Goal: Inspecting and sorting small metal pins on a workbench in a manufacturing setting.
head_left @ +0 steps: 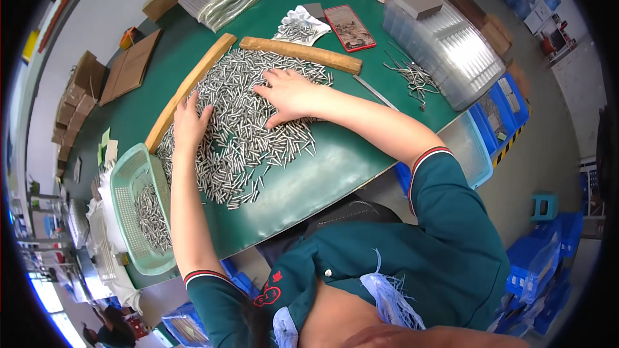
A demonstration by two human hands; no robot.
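Head view: green tabletop (319, 177), roomy lower-centre edge; slim silvery metal pins (233, 106), centre-left; left hand (187, 126), right hand (290, 95) spread, gripping none.

1. This looks like a workshop or small factory floor handling metal parts.
2. A green-topped bench (309, 183) carries a large heap of small metal pins (235, 109), with more in a green basket (124, 187).
3. Blue crates (535, 264) are stacked on the grey floor (558, 148), near black-and-yellow striped tape (507, 149).
4. Cardboard boxes (77, 106) line the bench's far left side.
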